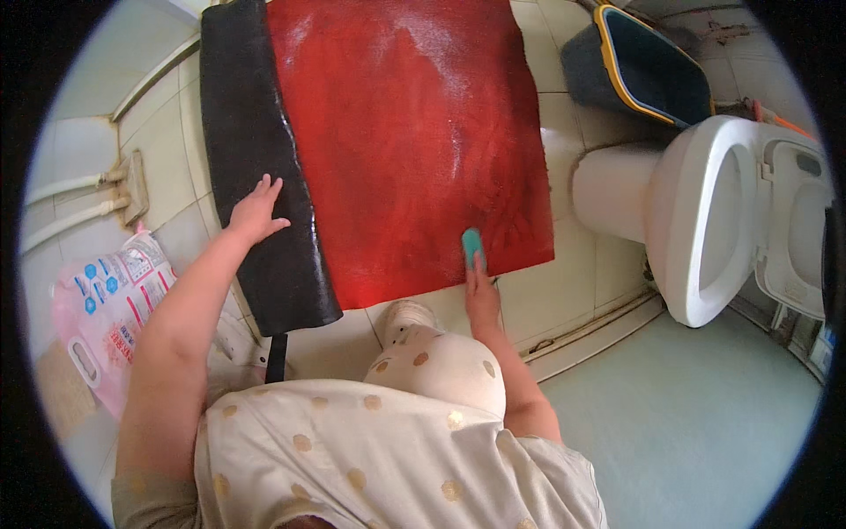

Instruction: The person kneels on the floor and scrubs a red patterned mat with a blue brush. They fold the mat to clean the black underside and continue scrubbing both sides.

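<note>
A wet-looking red mat lies on the tiled floor before me, its left side folded over so that a black underside strip shows. My left hand rests on that strip with its fingers spread, holding nothing. Near the mat's lower right corner, my right hand grips a teal brush against the red surface. The brush's underside is hidden.
A white toilet with its lid raised stands at the right. Behind it is a dark tub with a yellow rim. At the left sit a pink-and-white handled jug or pouch and white pipes along the wall.
</note>
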A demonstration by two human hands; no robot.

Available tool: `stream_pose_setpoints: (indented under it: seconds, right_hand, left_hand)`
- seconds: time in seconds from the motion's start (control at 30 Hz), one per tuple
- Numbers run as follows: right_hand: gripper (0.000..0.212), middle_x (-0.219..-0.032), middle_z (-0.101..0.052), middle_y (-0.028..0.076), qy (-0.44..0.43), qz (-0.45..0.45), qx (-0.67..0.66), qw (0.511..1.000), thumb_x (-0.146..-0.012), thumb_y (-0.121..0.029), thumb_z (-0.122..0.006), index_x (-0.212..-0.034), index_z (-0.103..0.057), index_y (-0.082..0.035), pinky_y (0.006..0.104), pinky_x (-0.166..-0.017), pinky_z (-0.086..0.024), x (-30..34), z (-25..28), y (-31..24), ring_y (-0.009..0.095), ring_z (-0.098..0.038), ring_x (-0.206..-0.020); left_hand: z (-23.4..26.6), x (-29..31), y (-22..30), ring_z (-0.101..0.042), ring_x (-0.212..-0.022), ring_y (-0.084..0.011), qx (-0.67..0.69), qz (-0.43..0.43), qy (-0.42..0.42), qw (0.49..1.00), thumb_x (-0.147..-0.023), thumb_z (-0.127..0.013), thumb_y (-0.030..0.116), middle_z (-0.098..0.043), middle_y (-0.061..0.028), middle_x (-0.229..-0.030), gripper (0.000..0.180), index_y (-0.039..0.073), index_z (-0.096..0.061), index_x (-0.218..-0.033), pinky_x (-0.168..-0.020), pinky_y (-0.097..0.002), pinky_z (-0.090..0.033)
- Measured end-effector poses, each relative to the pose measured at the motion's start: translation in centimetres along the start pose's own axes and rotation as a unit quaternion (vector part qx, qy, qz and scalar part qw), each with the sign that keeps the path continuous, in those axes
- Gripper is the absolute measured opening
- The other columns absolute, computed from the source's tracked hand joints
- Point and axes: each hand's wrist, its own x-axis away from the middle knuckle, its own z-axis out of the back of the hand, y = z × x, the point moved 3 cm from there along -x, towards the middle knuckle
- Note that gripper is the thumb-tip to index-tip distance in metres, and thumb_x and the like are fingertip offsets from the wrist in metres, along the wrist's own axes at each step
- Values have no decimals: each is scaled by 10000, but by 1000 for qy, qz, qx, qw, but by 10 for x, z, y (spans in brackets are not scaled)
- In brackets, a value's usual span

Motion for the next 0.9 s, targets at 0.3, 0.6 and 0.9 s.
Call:
stream_pose_setpoints:
  seconds: [0.3, 0.6, 0.9]
  right_hand:
    - [427, -670, -608, 106, -198, 431, 39, 879, -893, -308, -580, -1310, -499, -355, 431, -486, -482, 6, -62, -127, 284, -618, -573]
    - [407, -813, -634, 106, -353, 182, 227, 889, -900, -536, -452, -1292, -486, -430, 431, -676, -524, -62, 23, -7, 302, -650, -798]
    - [377, -696, -637, 70, -302, 553, 202, 749, -905, -415, -474, -1281, -505, -436, 422, -507, -511, -33, -33, -110, 260, -653, -624]
  left_hand:
    - [-22, 9, 0, -259, -1394, -294, 52, 15, 5, 999, -813, -691, 251, -194, -195, -1522, 792, 97, -260, -1459, -1114, -361, -302]
    - [-15, 16, 10, -196, -1420, -295, 77, 82, -1, 994, -703, -707, 584, -152, -189, -1538, 1030, 100, -227, -1474, -1112, -411, -299]
    - [-38, 45, 90, -46, -1404, -468, 136, 172, -71, 973, -707, -746, 233, 52, -255, -1530, 1130, 171, 63, -1493, -1086, -578, -270]
